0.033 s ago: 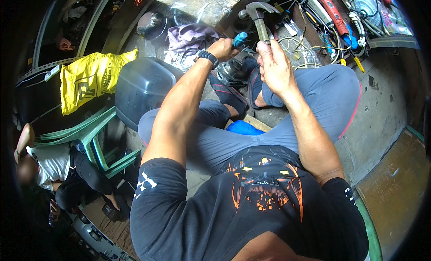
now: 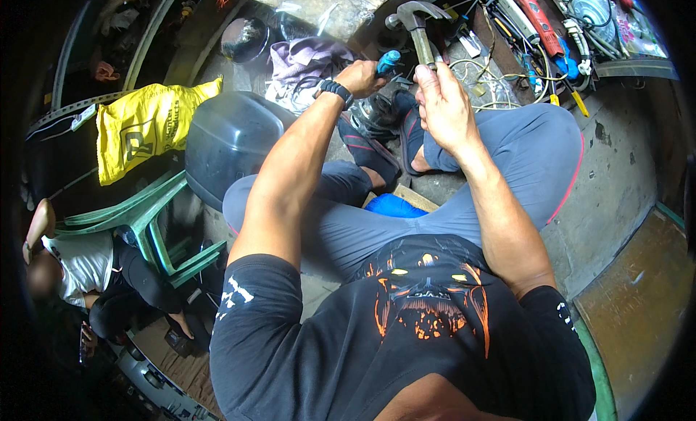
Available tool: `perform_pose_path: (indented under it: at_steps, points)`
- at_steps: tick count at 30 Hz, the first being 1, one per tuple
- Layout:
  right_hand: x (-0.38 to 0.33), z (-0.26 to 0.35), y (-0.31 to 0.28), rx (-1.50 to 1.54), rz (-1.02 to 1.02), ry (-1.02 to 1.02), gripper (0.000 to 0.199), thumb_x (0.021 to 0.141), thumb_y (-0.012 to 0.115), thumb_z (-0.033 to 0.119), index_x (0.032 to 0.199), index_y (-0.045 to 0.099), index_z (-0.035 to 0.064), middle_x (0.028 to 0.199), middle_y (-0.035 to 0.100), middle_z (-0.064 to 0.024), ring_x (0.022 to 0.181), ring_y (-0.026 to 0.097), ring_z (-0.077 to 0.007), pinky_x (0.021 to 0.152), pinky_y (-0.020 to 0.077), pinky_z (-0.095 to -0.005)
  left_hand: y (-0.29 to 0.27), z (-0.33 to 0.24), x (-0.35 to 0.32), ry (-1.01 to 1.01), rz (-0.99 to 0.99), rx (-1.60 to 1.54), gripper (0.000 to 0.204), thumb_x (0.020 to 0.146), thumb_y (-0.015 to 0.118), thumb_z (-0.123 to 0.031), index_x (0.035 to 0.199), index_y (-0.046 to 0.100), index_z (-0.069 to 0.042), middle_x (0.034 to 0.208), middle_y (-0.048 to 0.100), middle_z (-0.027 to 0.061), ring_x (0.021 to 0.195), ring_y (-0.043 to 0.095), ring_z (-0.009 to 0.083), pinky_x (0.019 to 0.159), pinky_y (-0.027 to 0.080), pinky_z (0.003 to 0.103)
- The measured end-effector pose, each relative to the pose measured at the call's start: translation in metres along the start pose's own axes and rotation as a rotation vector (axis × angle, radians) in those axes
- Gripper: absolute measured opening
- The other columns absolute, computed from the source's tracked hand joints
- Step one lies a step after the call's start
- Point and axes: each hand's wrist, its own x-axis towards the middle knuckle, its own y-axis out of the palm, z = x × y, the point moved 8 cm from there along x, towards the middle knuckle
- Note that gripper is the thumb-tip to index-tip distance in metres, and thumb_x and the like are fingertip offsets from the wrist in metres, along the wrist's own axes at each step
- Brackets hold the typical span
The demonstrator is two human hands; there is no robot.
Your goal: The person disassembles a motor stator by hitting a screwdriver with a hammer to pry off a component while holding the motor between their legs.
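My left hand (image 2: 359,79) is closed around a blue-handled screwdriver (image 2: 388,61), its butt end up; the shaft and tip are hidden. Gripped by the handle in my right hand (image 2: 444,106) is a claw hammer (image 2: 419,37), its metal head raised just right of the screwdriver. Below my left hand, a dark, round metal part (image 2: 373,117) rests on the floor between my feet. My fingers and the screwdriver are above it, and I cannot tell whether the tip touches it.
A crumpled grey-purple cloth (image 2: 304,64) lies beyond my left wrist. Left are a black plastic case (image 2: 235,146), a yellow bag (image 2: 148,127) and a green plastic chair (image 2: 145,218), near a seated person (image 2: 101,276). Hand tools, cables and a red power tool (image 2: 536,19) crowd the far right.
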Motion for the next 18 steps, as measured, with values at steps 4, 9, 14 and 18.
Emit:
perform_pose_path:
  at_steps: [4, 9, 14, 18]
  points:
    - [0.007, -0.003, 0.002, -0.03, -0.004, 0.012, 0.039, 0.104, 0.048, 0.04, 0.096, 0.051, 0.0018, 0.074, 0.064, -0.0191, 0.075, 0.067, -0.0393, 0.066, 0.0488, -0.0475, -0.001, -0.004, 0.008, -0.043, 0.099, 0.0, 0.033, 0.087, 0.068, -0.031, 0.105, 0.067, -0.004, 0.095, 0.069, 0.0261, 0.096, 0.067, 0.042, 0.082, 0.052, 0.049]
    - [0.02, -0.029, 0.011, 0.108, 0.009, 0.085, 0.034, 0.103, 0.052, 0.04, 0.104, 0.056, 0.0059, 0.07, 0.048, 0.0027, 0.052, 0.045, -0.0043, 0.041, 0.0371, -0.0216, -0.001, -0.01, 0.017, -0.064, 0.189, 0.027, 0.033, 0.087, 0.068, -0.032, 0.104, 0.067, -0.004, 0.099, 0.069, 0.0255, 0.099, 0.067, 0.0403, 0.083, 0.052, 0.048]
    - [0.014, -0.039, 0.026, 0.532, 0.165, 0.468, 0.032, 0.104, 0.05, 0.036, 0.108, 0.05, 0.0047, 0.07, 0.041, 0.0029, 0.049, 0.036, -0.0044, 0.04, 0.032, -0.0217, 0.002, 0.004, 0.023, -0.069, 0.13, -0.003, 0.029, 0.087, 0.067, -0.03, 0.099, 0.066, -0.003, 0.091, 0.07, 0.0226, 0.092, 0.069, 0.0377, 0.08, 0.052, 0.047]
    - [0.018, 0.009, -0.009, 0.563, 0.099, 0.327, 0.031, 0.104, 0.051, 0.036, 0.106, 0.052, 0.0043, 0.072, 0.043, 0.0026, 0.05, 0.036, -0.0036, 0.041, 0.0326, -0.0207, 0.001, 0.003, 0.025, -0.09, 0.147, 0.02, 0.03, 0.088, 0.065, -0.031, 0.098, 0.065, -0.003, 0.088, 0.07, 0.0219, 0.091, 0.069, 0.0371, 0.079, 0.052, 0.046]
